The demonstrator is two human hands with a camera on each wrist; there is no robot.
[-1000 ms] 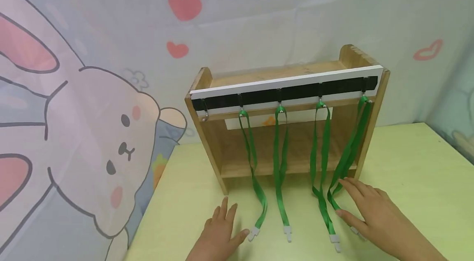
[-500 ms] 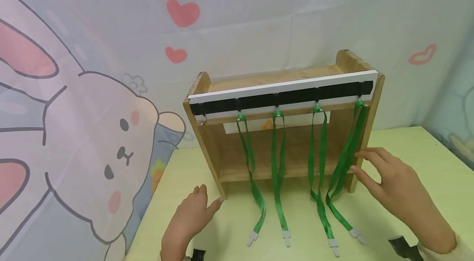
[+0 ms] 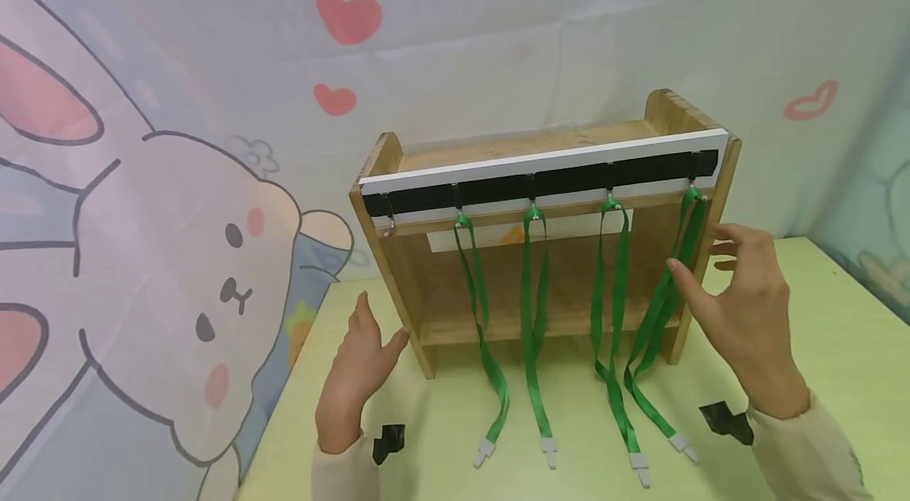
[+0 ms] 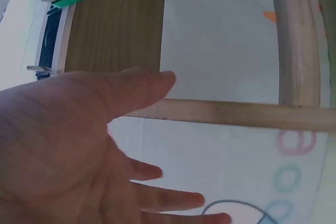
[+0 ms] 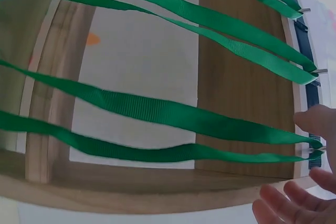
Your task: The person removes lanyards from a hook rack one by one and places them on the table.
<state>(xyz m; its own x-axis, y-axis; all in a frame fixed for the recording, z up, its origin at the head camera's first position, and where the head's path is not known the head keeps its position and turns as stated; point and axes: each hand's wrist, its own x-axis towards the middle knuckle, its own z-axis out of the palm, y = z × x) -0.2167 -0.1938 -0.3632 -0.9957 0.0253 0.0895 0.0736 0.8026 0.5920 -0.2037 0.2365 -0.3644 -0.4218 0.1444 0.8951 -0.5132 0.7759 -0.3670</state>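
A small wooden shelf [image 3: 686, 331] stands on the table, with a hook rail [image 3: 569, 183] across its top front. Several green lanyards hang from the rail, among them the rightmost lanyard [image 3: 663, 303], the one beside it [image 3: 620, 272] and the leftmost lanyard [image 3: 492, 367]. The hook [image 3: 389, 229] at the far left is bare. My right hand [image 3: 750, 311] is at the shelf's right side, fingers spread loosely, its thumb near the rightmost lanyard [image 5: 152, 109]; contact cannot be told. My left hand [image 3: 355, 367], fingers straight, hovers beside the shelf's left side panel [image 4: 226, 113].
White plastic clips [image 3: 638, 469] at the lanyards' ends rest on the pale green table [image 3: 817, 359]. Behind stands a cloth backdrop [image 3: 498, 50] with hearts and a cartoon rabbit. A black strap end [image 3: 727, 420] sticks out by the right wrist.
Both hands have moved up, away from the lanyards' lower ends. The right has risen along the shelf's right side; the left has shifted left of the shelf. The lanyards hang as before.
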